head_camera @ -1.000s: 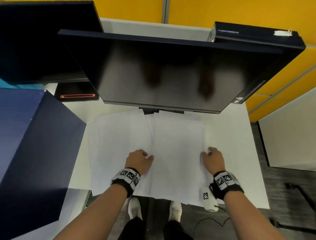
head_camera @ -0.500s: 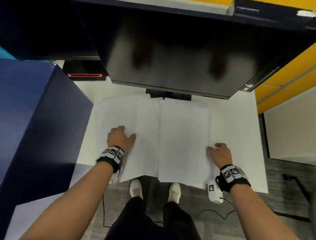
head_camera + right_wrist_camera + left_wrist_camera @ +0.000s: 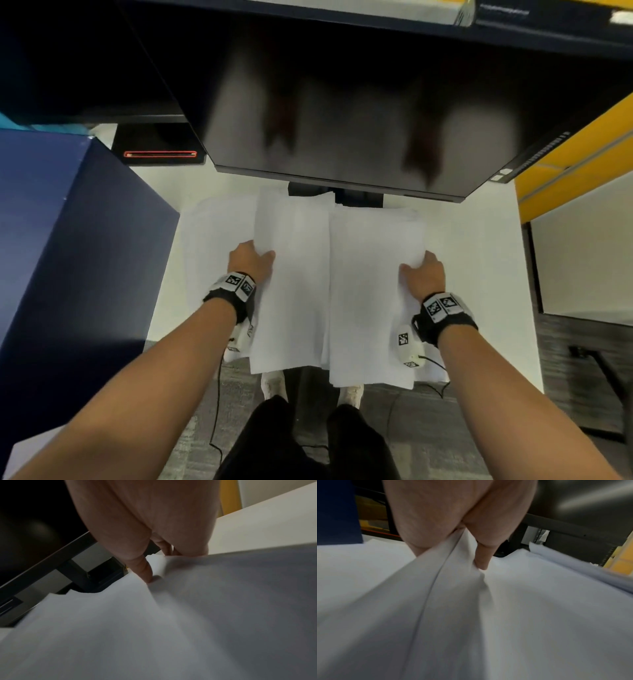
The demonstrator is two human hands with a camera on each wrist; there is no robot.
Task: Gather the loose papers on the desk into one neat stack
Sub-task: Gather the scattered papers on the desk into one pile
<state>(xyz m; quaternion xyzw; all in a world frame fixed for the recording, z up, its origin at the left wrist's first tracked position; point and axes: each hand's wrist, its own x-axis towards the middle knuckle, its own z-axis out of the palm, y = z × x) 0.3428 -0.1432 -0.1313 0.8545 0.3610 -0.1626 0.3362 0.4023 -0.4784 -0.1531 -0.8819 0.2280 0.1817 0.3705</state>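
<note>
Two bunches of white papers lie side by side on the white desk (image 3: 479,240). My left hand (image 3: 251,262) pinches the left edge of the left papers (image 3: 291,274), thumb on top and fingers under; the left wrist view shows the thumb (image 3: 482,559) pressing the lifted sheets (image 3: 447,588). My right hand (image 3: 423,274) pinches the right edge of the right papers (image 3: 373,291); in the right wrist view the thumb (image 3: 145,572) presses on the sheet (image 3: 154,615). More sheets (image 3: 212,246) stay flat at the far left.
A large dark monitor (image 3: 342,102) overhangs the far ends of the papers, its stand (image 3: 356,197) just behind them. A navy box (image 3: 68,257) stands at the left. The desk's near edge cuts under the papers, which overhang it. Floor and cables lie below.
My left hand has slid right from the top of the left sheets to their edge and taken hold. The right hand now grips the right papers' edge. Both bunches have lifted.
</note>
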